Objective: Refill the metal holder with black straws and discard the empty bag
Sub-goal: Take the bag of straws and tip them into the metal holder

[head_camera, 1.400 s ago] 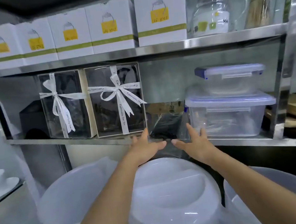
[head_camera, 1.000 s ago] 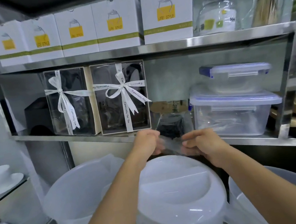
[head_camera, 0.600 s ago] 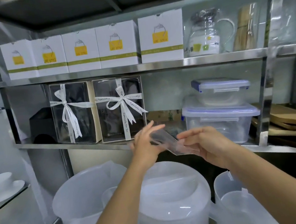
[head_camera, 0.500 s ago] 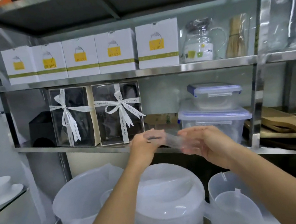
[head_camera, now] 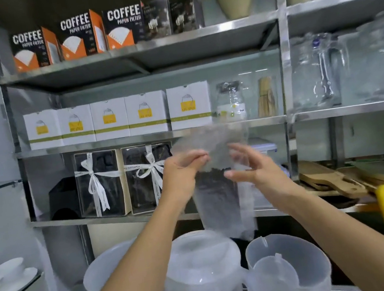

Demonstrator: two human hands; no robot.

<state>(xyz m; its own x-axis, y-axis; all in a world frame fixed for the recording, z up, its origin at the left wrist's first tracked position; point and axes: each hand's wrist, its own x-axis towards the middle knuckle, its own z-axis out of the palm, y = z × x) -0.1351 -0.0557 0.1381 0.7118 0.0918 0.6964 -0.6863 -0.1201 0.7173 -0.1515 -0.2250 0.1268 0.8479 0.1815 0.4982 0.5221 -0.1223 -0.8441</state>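
Steel shelving (head_camera: 149,137) across the whole view, white boxes (head_camera: 118,118) in a row along its middle shelf, ribboned gift boxes (head_camera: 101,184) on the shelf beneath. Plastic pitchers (head_camera: 204,276) crowded low in front. Held upright in mid-air, out from the front edge of the gift-box shelf: a clear bag (head_camera: 220,191) with black straws (head_camera: 214,189) dark inside its lower part. Left hand (head_camera: 180,174) pinching the bag's upper left side, fingers closed on the plastic. Right hand (head_camera: 255,170) at the bag's right side, fingers spread open, thumb touching the plastic.
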